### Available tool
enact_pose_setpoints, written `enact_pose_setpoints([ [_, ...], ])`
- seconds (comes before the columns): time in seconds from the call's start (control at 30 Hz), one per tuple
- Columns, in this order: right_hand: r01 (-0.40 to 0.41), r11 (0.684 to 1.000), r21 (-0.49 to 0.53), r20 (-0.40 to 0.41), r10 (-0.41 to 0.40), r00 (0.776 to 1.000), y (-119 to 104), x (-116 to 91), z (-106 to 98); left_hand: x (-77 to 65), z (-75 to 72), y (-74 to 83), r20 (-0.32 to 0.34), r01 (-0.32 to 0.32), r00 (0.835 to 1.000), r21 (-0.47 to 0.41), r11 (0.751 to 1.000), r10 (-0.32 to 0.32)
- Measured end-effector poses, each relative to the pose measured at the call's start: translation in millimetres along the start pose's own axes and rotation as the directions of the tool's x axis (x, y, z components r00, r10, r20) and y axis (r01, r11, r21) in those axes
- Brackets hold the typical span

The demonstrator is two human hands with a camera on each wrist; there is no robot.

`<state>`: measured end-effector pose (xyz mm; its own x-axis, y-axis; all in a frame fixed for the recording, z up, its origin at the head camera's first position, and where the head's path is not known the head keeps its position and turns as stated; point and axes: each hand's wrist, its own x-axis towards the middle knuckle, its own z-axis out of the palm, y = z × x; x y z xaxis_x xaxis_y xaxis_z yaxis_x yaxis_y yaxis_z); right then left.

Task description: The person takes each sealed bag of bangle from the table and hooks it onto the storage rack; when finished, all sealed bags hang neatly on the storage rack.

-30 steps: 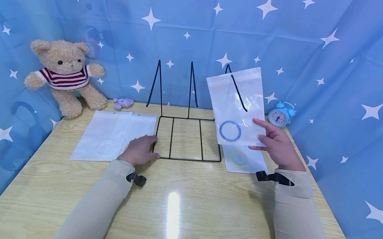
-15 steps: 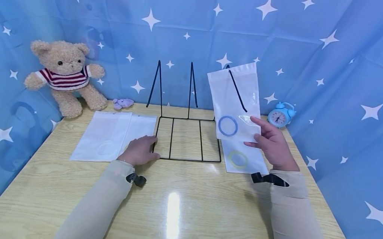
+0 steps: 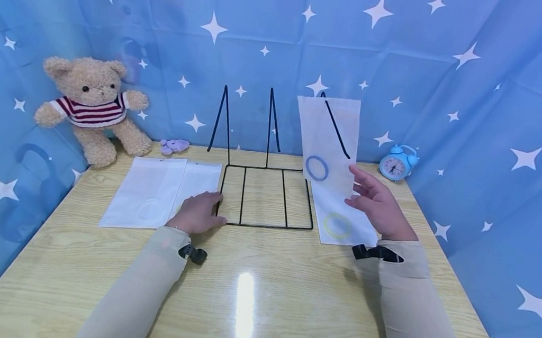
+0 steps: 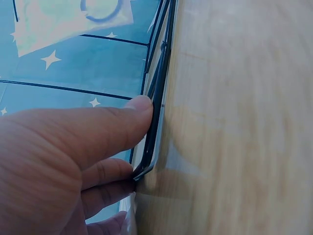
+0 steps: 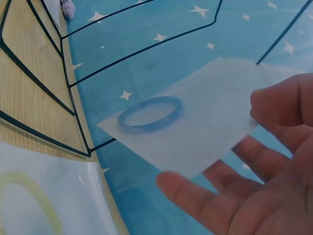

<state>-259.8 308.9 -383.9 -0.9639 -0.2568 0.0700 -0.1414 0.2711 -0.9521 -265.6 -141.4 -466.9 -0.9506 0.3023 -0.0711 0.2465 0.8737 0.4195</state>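
Observation:
A black wire display rack (image 3: 263, 225) with three upright hooks stands on the table. My left hand (image 3: 197, 212) grips its left front corner, the thumb lying on the wire in the left wrist view. On the right hook hangs a white zip bag (image 3: 332, 142) with a blue bangle (image 3: 316, 168) inside, its top level. My right hand (image 3: 378, 206) is at the bag's right edge, fingers spread apart. In the right wrist view its fingertips (image 5: 168, 180) lie close to or against the bag (image 5: 210, 112); exact contact is hard to tell.
A bag with a yellow ring (image 3: 337, 225) lies right of the rack. Two more white bags (image 3: 147, 186) lie at left, partly behind my left hand. A teddy bear (image 3: 91, 107), a small purple toy (image 3: 174, 146) and a blue alarm clock (image 3: 397, 163) stand along the starry backdrop.
The bag with the blue bangle has gone from tilted to hanging straight on the right hook. My right hand has shifted left and its fingers have loosened. The left hand stays put.

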Motion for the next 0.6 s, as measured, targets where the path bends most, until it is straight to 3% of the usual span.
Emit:
enact_pose_setpoints([
  [0.2,0.009,1.0,-0.015,0.011,-0.009,1.0,2.6,1.2,-1.5,0.2,0.4,0.1,0.0,0.004,1.0,0.003,1.0,-0.004],
  [0.33,-0.051,0.994,-0.101,-0.012,0.05,0.999,2.1,0.2,-4.6,-0.8,-0.4,0.9,-0.001,0.008,1.0,0.001,1.0,-0.008],
  [0.6,-0.264,0.905,-0.333,-0.018,0.274,0.962,18.0,4.9,-17.8,-1.4,-0.7,2.1,0.002,0.005,1.0,0.002,1.0,-0.005],
])
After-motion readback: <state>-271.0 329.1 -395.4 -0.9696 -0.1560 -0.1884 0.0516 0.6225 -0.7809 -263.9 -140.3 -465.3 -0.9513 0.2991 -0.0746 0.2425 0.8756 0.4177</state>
